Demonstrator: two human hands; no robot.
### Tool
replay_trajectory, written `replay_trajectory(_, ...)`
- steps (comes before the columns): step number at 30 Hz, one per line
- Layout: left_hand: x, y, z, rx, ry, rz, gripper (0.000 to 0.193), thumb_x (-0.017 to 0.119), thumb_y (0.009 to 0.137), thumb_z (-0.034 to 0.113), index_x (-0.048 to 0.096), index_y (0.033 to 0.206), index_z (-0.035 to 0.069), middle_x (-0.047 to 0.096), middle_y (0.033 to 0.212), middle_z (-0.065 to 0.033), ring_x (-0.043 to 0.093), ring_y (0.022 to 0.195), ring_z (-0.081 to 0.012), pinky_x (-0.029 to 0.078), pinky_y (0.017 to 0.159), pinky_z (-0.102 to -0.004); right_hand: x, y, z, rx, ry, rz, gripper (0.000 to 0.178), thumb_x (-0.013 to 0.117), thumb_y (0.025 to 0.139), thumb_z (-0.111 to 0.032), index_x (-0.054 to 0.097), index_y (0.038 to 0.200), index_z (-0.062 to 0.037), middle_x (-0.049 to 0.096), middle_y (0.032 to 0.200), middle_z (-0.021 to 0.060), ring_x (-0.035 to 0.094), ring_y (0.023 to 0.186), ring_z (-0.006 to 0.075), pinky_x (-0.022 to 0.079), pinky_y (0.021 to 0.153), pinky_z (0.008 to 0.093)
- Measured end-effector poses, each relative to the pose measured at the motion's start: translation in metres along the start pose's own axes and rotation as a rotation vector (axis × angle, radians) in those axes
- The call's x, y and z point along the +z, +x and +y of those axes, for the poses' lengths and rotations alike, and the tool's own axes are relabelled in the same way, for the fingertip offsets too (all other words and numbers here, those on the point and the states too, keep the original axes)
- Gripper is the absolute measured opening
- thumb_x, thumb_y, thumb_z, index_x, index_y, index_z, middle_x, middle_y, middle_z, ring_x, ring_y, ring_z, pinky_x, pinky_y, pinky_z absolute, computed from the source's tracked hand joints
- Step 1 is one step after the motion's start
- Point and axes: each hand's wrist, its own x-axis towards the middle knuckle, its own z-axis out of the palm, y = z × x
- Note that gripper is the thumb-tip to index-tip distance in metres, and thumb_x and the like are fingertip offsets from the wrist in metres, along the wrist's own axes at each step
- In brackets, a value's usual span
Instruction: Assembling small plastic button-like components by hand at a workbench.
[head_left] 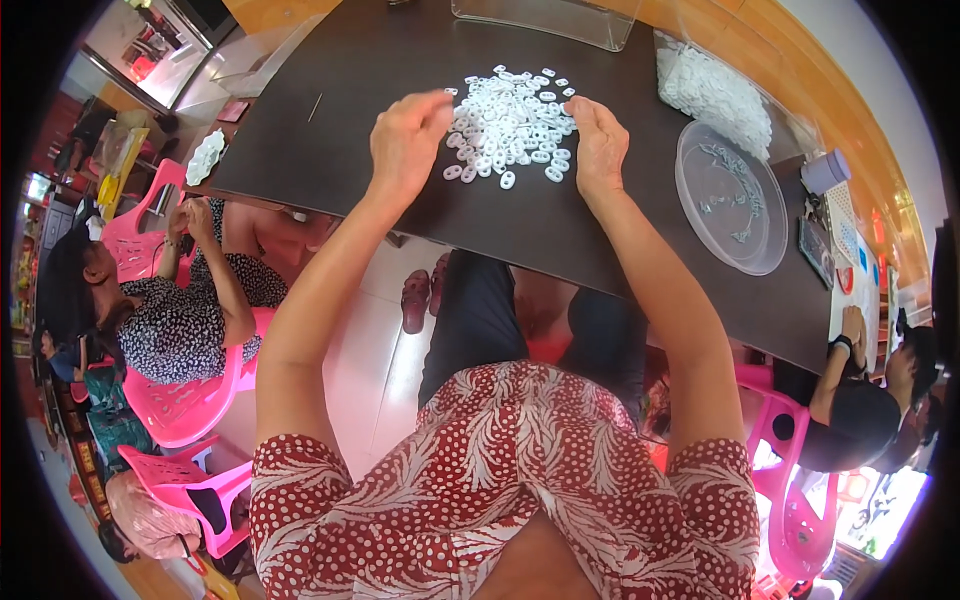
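A loose pile of small white plastic oval pieces with two holes (510, 120) lies on the dark brown table (330, 150) in front of me. My left hand (408, 145) is at the pile's left edge, its fingers bent inward toward the pieces and slightly blurred. On the opposite side, my right hand (601, 145) stands on edge, fingers extended and close to the outermost pieces. Neither hand shows anything held in it. A few pieces lie scattered around the pile between the two hands.
Right of the pile are a clear bag of white pieces (712, 97), a round clear tray (712, 232) with small metallic bits, a purple cup (825, 172) and a phone (815, 252). A clear rectangular tray (540, 40) lies beyond. People sit at left and right near pink chairs (185, 400).
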Motion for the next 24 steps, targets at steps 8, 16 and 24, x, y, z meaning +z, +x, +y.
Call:
replay_trajectory(8, -0.011, -0.051, 0.004, 0.171, 0.236, -0.134, 0.016, 0.072, 0.068, 0.014, 0.068, 0.084, 0.012, 0.059, 0.079, -0.0047, 0.054, 0.079, -0.0251, 0.041, 0.074, -0.0368, -0.014, -0.006, -0.02, 0.14, 0.112, 0.061, 0.02, 0.059, 0.085, -0.009, 0.063, 0.1, 0.004, 0.066, 0.094, 0.0094, 0.056, 0.086, 0.0119, 0.041, 0.077, 0.0246)
replay_trajectory(16, -0.007, -0.048, 0.007, 0.054, 0.225, -0.218, 0.014, 0.07, 0.067, 0.01, 0.067, 0.081, 0.011, 0.057, 0.079, -0.0059, 0.054, 0.081, -0.0249, 0.042, 0.073, -0.0372, -0.045, -0.037, -0.033, 0.052, 0.043, -0.027, 0.018, 0.057, 0.085, -0.005, 0.063, 0.099, 0.0045, 0.067, 0.092, 0.0096, 0.058, 0.085, 0.0114, 0.043, 0.075, 0.0223)
replay_trajectory(24, -0.008, -0.046, 0.006, 0.045, 0.115, -0.205, 0.017, 0.061, 0.074, 0.002, 0.068, 0.088, 0.009, 0.062, 0.078, -0.0054, 0.059, 0.08, -0.0227, 0.046, 0.072, -0.0321, -0.043, -0.068, -0.043, -0.183, -0.33, -0.152, 0.013, 0.059, 0.08, -0.011, 0.068, 0.089, -0.0054, 0.065, 0.077, 0.0092, 0.056, 0.074, 0.0212, 0.045, 0.07, 0.0307)
